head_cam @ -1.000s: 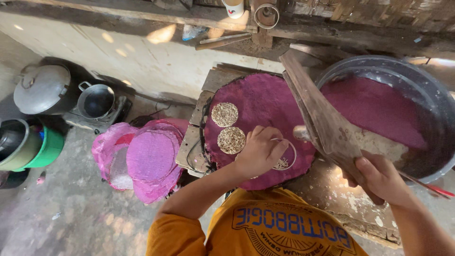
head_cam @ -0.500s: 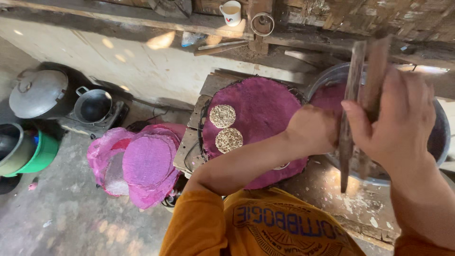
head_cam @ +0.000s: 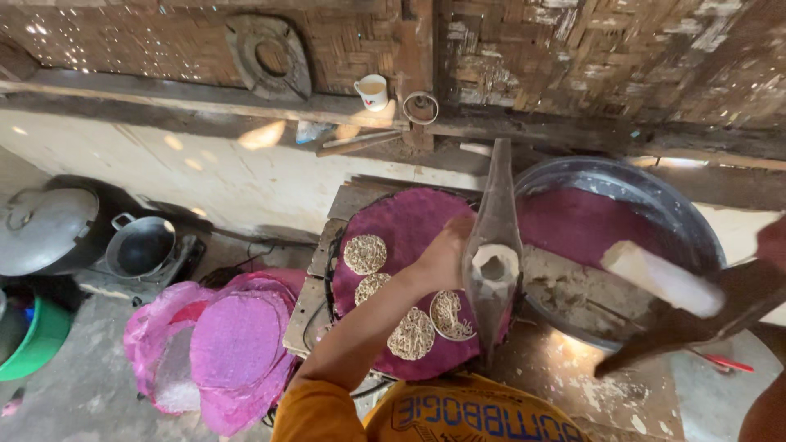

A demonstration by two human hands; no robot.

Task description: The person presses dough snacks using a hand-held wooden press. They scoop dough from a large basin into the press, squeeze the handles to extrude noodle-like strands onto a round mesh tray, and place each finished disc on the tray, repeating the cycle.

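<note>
- Left hand [head_cam: 446, 254] reaches out over a round purple cloth-covered tray [head_cam: 401, 225]; its grip is hidden behind a dark wooden press with a funnel-shaped cup of pale dough [head_cam: 494, 262], so whether it is closed on anything cannot be told.
- Right hand shows only as a blurred edge at the far right, by the press's long wooden lever [head_cam: 696, 315]; its grip cannot be judged either.
- Just below the left grip lie thin pale noodle nests [head_cam: 413, 334], one in a small round ring [head_cam: 451, 315], with two more [head_cam: 365, 254] on the near-left part of the tray.
- These nests look light, soft and fragile; judged from their lacy strands, they are best lifted from underneath or by the ring, not pinched.
- Right of the grip stands a wide grey metal basin lined with purple cloth [head_cam: 688, 229].
- Further left, a stack of pink-purple round mats [head_cam: 237, 344] rests on the floor, beyond it a black pot [head_cam: 141, 244] and a grey metal lid [head_cam: 45, 229].
- All this sits on a rough wooden counter [head_cam: 307, 315].
</note>
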